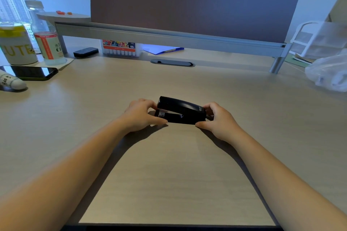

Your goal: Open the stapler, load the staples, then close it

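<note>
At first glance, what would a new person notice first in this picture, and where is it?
The eye goes first to the black stapler at the middle of the desk, held at its ends by the left hand and the right hand. Its top looks only slightly raised at the left end. Next come the water bottle and the dark phone at the far left, and the marker box under the divider.
</note>
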Motion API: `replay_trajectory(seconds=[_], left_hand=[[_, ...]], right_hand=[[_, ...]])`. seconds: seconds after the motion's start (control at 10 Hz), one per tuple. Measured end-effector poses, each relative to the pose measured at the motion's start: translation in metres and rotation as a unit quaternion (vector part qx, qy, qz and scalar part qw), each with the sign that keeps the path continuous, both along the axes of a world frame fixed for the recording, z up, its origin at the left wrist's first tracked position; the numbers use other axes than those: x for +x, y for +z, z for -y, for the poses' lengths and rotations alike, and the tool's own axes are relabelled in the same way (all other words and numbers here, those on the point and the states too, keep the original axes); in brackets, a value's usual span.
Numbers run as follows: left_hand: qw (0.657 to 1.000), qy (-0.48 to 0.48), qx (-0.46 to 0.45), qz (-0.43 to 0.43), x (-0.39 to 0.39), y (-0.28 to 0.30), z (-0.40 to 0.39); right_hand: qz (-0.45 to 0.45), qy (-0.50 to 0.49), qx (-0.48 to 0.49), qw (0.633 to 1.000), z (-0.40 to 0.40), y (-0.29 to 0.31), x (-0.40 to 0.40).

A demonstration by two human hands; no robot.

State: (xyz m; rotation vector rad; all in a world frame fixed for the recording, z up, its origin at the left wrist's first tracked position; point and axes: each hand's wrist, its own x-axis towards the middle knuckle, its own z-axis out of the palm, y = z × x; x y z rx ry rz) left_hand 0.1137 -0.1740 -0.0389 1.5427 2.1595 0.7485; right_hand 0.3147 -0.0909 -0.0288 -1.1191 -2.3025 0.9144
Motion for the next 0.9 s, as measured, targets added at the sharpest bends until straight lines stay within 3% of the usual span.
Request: replay_trajectory(seconds=[0.2, 0.5, 0.9], left_hand=[[0.997, 0.031, 0.032, -0.061, -0.004, 0.0, -0.015], [0.995, 0.066, 0.035, -0.064, -0.037, -0.001, -0.091], [0.993, 0.084, 0.04, -0.079, -0.063, 0.001, -0.171]], right_hand=[[-0.004, -0.014, 0.01, 1.0, -0.017, 0.002, -0.012], [-0.034, -0.077, 0.025, 0.996, -0.088, -0.005, -0.062], [-0.012, -0.089, 0.05, 0.995, -0.165, -0.008, -0.107]])
